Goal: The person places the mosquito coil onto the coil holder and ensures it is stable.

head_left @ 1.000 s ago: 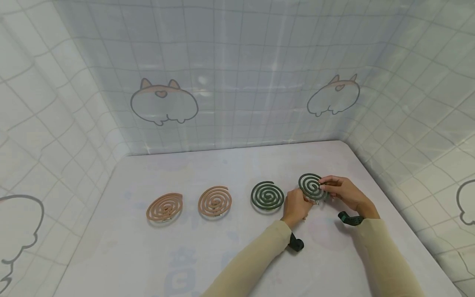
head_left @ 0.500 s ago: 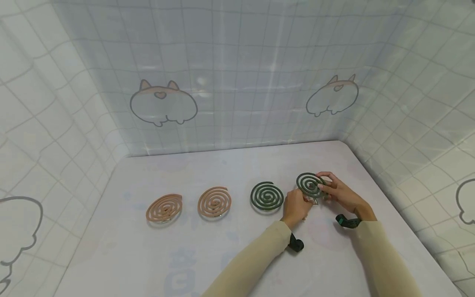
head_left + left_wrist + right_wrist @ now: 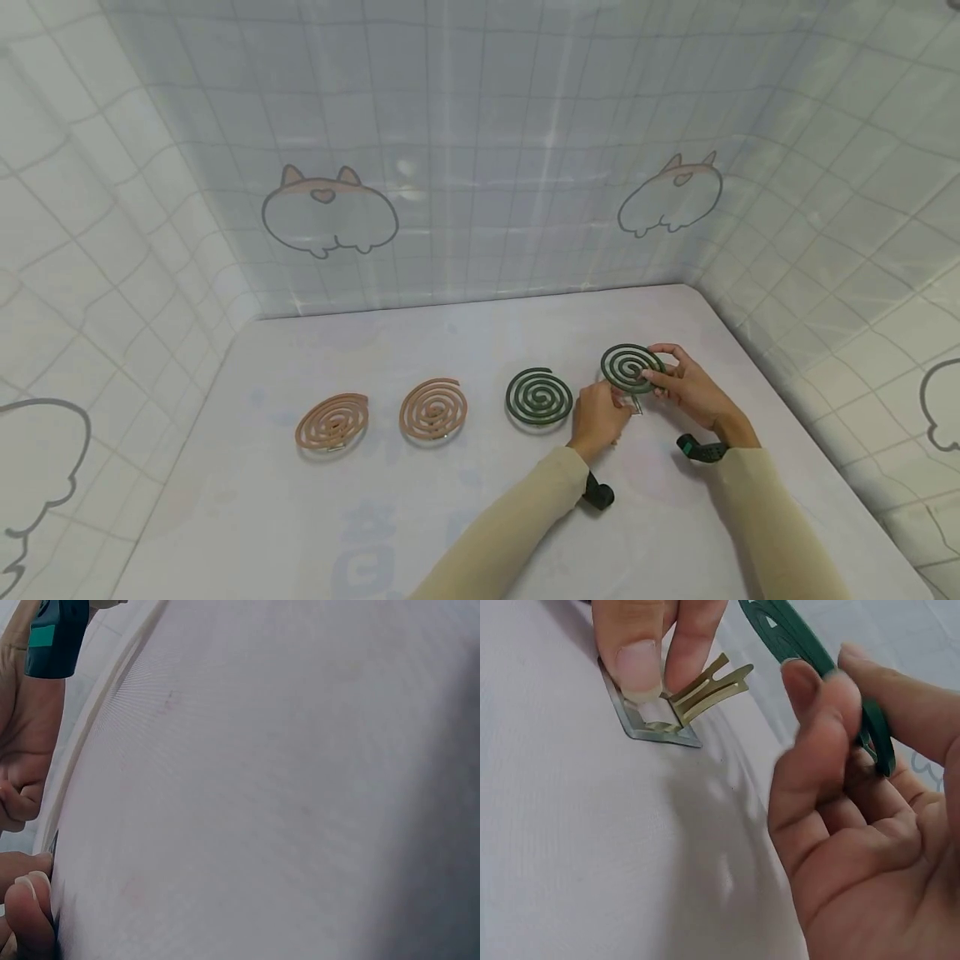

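Note:
My right hand (image 3: 693,393) pinches a green mosquito coil (image 3: 632,367) by its right edge, thumb on top and fingers beneath. Just below, my left hand (image 3: 596,418) holds a small metal coil stand (image 3: 660,736) down on the table. In the right wrist view the left thumb presses on the stand's base, beside its raised, forked prong (image 3: 716,690). The held coil (image 3: 802,637) is up beyond that prong, apart from it. Only fingers of the left hand (image 3: 28,907) show at the left edge of the left wrist view.
Left of my left hand, a second green coil (image 3: 539,397) sits raised on the white table (image 3: 285,533). Farther left are two brown coils (image 3: 434,410), the leftmost one (image 3: 333,422) tilted on its stand. Tile-patterned walls (image 3: 480,208) enclose the back and sides.
The held green coil has risen slightly and turned flatter over the stand. My right hand has shifted a little left with it, while the left hand has stayed in place.

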`<move>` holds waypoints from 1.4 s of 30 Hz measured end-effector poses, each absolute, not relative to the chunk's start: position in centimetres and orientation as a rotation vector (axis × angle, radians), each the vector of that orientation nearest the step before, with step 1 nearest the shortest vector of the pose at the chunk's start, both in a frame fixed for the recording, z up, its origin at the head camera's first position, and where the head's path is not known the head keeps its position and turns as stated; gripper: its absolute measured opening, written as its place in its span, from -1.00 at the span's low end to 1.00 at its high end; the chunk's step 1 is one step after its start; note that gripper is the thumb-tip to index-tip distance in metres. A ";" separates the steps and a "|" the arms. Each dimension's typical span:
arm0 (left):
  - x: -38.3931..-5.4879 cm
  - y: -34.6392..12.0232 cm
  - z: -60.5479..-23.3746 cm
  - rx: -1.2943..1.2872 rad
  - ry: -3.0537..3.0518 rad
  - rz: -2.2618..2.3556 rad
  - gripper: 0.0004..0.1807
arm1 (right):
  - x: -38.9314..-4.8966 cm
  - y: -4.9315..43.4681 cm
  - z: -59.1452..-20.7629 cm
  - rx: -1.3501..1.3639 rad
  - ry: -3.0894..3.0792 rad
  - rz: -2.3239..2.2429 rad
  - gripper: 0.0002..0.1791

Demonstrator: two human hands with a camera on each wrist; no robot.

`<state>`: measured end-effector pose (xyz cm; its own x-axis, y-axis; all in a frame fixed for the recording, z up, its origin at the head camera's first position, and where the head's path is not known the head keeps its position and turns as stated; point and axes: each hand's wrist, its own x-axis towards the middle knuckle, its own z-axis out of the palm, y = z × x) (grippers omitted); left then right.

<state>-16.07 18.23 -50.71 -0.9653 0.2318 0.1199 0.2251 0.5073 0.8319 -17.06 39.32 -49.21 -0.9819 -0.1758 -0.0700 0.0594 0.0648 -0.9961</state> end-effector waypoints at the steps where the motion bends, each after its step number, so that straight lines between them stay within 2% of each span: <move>1: -16.1 18.2 -50.8 0.412 2.714 1.503 -0.87 | -17.0 39.3 -49.2 -0.109 2.167 -2.040 -0.48; 11: -16.1 18.2 -51.1 0.406 2.740 1.504 -0.84 | -16.7 39.3 -49.3 -0.098 2.117 -2.115 -0.40; 19: -16.1 18.1 -51.1 0.400 2.801 1.456 -0.73 | -16.5 39.0 -49.9 -0.027 2.195 -2.061 -0.65; 24: -16.2 18.2 -50.9 0.397 2.819 1.444 -0.66 | -16.4 38.6 -50.0 0.019 2.263 -2.023 -0.69; 31: -16.3 18.3 -50.8 0.395 2.823 1.422 -0.71 | -16.5 38.7 -50.2 0.070 2.319 -1.970 -0.68; 42: -16.4 18.4 -51.2 0.421 2.757 1.487 -0.68 | -16.2 38.7 -50.0 0.114 2.374 -1.909 -0.63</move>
<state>-16.36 18.39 -51.21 -0.9643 0.2235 0.1420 0.2414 0.5216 0.8184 -16.20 38.68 -50.01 -0.9929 -0.0004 -0.1192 0.1163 0.2149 -0.9697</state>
